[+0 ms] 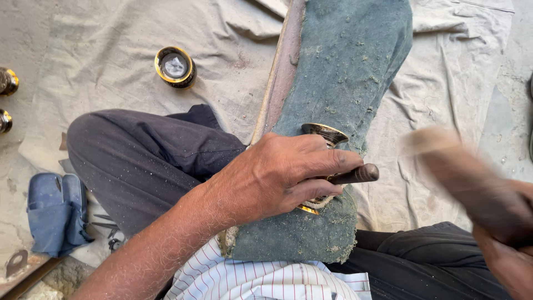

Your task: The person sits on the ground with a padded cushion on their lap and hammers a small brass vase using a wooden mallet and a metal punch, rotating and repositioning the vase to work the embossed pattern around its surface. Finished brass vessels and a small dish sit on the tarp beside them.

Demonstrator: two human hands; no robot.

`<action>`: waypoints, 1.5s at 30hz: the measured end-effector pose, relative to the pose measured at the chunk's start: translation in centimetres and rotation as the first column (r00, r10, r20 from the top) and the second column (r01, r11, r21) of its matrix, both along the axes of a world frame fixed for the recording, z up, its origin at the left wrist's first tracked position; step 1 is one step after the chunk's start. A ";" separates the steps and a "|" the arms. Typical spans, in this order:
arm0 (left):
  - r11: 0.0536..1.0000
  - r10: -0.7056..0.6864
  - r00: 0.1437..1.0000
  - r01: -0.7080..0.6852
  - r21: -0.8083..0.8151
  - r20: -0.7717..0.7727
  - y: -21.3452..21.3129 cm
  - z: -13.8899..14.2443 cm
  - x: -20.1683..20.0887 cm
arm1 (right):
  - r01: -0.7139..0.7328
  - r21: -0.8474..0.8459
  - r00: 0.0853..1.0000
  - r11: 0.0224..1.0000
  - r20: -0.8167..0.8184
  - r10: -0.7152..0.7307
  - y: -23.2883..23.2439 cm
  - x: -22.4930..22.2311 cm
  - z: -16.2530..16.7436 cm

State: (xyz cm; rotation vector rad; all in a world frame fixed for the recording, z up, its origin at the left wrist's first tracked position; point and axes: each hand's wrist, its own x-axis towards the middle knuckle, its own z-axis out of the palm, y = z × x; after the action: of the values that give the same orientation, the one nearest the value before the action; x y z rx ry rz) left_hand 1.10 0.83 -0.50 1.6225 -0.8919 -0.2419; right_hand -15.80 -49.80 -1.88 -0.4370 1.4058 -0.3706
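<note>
Striped shirt cloth fills the bottom edge of the frame, white with thin red lines, and just above it the left hand reaches in from the lower left. Its fingers are closed around a small brass vessel with a flared dark rim, and they also pin a dark rod-shaped tool against it, the rod's blunt end pointing right. Both rest on a worn green padded board (dusted with pale shavings) that runs from the lower middle up to the top of the frame, leaning over dark trousers.

At the right edge the right hand is wrapped tightly around a wooden mallet, which is blurred, so its exact shape cannot be told.

Upper left of centre, a second round brass piece lies on its own on the pale ground cloth, well apart from the hands. Two more brass pieces sit at the far left edge, and a folded blue cloth lies at lower left.
</note>
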 end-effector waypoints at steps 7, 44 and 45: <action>0.999 -0.020 1.000 0.020 -0.031 0.013 -0.1 -0.6 0.3 | -0.013 -0.047 1.000 0.999 -0.016 0.013 0.7 -0.4 0.6; 0.998 0.026 0.998 -0.023 0.054 -0.051 -0.8 0.2 0.2 | -0.903 -0.338 0.053 -0.267 -0.702 0.710 6.6 0.3 5.7; 0.995 0.014 1.000 -0.014 0.102 -0.001 -0.7 0.3 0.1 | -0.897 -0.322 0.007 -0.302 -0.695 0.719 7.0 0.3 5.8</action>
State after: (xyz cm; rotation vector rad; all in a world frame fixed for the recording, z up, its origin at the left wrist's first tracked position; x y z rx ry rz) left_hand 1.18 0.11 -0.20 1.7216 -0.8785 -0.2833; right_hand -15.52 -42.80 3.88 -2.2213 0.6180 0.4303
